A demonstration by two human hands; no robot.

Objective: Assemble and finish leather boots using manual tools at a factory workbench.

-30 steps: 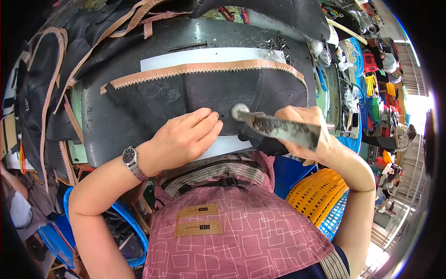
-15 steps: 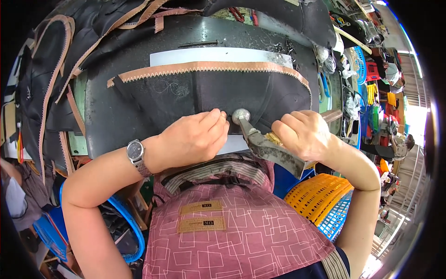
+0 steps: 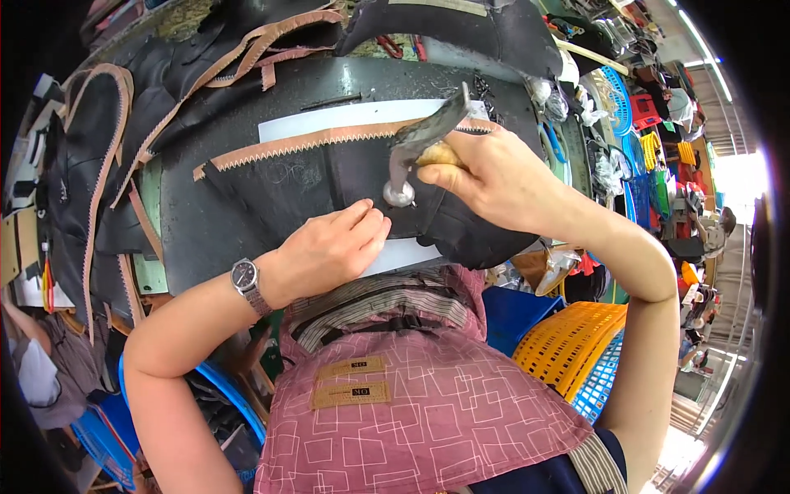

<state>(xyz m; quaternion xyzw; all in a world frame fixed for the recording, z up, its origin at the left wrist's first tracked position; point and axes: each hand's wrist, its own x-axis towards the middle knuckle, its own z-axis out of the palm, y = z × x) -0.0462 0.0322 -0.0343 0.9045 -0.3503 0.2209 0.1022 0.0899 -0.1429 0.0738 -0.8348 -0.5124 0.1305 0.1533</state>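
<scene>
My right hand (image 3: pixel 485 177) is wrapped round a metal hammer (image 3: pixel 420 136) with a rounded striking face. That face rests on or just above a black leather-like piece (image 3: pixel 304 185), just beyond my left fingertips. My left hand (image 3: pixel 337 247) lies over the near part of the piece, thumb and fingers pinched together; whatever they hold, if anything, is too small to make out. A tan strip (image 3: pixel 288 146) with zigzag stitching runs along the far edge of the piece. A white sheet (image 3: pixel 317 117) shows beyond that edge and again near my apron.
More black pieces with tan zigzag strips (image 3: pixel 121 123) are heaped at the left. A thin dark metal rod (image 3: pixel 331 101) lies on the dark work surface (image 3: pixel 193 222). Yellow (image 3: pixel 568 337) and blue (image 3: pixel 197 379) baskets stand below it. Another person's arm shows at far left.
The hammer has turned over, its other end now pointing away from me, and my right hand has moved farther out and left. My left hand has drawn back slightly toward me and left.
</scene>
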